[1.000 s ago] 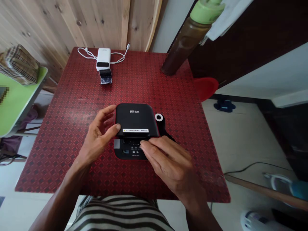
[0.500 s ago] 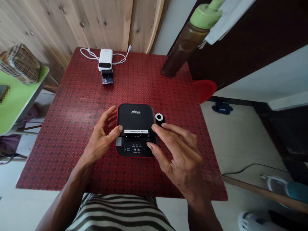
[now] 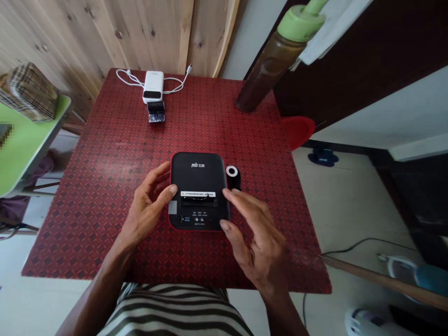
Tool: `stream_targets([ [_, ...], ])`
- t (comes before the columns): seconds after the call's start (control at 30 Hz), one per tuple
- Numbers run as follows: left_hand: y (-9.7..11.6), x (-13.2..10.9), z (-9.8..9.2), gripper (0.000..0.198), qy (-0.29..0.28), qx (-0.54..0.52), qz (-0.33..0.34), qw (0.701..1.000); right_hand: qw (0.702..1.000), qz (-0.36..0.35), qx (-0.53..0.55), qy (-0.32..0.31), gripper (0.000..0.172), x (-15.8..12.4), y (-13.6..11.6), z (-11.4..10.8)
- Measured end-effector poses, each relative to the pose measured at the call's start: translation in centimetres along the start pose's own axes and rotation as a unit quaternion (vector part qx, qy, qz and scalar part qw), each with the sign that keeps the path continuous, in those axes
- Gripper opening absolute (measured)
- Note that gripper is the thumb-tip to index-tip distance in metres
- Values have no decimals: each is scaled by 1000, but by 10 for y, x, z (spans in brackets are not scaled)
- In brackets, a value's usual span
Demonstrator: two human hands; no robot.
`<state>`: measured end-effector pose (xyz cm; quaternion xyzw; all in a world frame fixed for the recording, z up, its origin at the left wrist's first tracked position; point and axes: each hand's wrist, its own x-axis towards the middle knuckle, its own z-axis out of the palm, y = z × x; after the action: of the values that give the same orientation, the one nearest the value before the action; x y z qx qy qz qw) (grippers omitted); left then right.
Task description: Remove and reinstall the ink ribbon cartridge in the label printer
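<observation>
A black receipt printer [image 3: 198, 176] with a thin red rim lies flat on the table in front of me. Its lid looks level with the button panel, and a white warning strip [image 3: 198, 194] runs along the lid's front edge. My left hand [image 3: 149, 203] grips the printer's left side, thumb on the top edge and fingers down along the side. Beside the right edge, my right hand [image 3: 257, 233] is open, thumb and forefinger apart, their tips at or just touching the casing. A small black roll with a white core [image 3: 232, 176] stands behind my right fingers.
At the back of the red patterned table [image 3: 115, 140] are a white power bank [image 3: 153, 86] with its cable [image 3: 177, 86] and a short black roll [image 3: 156, 112]. A tall green-lidded bottle [image 3: 269, 60] stands at the back right corner. A green table [image 3: 31, 144] is at the left.
My right hand has drawn back from the lid toward the right edge, its thumb now lower. The lid's front seam looks closed up. My left hand has barely shifted.
</observation>
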<state>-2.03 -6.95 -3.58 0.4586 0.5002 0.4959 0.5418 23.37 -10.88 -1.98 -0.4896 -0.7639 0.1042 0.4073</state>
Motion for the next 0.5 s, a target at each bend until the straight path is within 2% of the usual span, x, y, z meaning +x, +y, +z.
stream_targets([
  [0.1, -1, -13, -2, 58, 2, -4, -10, 1000, 993, 95, 44, 53, 41, -21, 3, 7],
  [0.2, 0, -23, -1, 68, -18, -17, -25, 999, 985, 164, 30, 36, 40, -38, 1, 19],
  [0.33, -1, -26, 1, 70, -17, -9, -30, 999, 989, 143, 18, 31, 45, -47, -5, 30],
  [0.5, -5, -27, 0, 66, -11, -14, -28, 999, 992, 121, 15, 26, 47, -45, -11, 29],
])
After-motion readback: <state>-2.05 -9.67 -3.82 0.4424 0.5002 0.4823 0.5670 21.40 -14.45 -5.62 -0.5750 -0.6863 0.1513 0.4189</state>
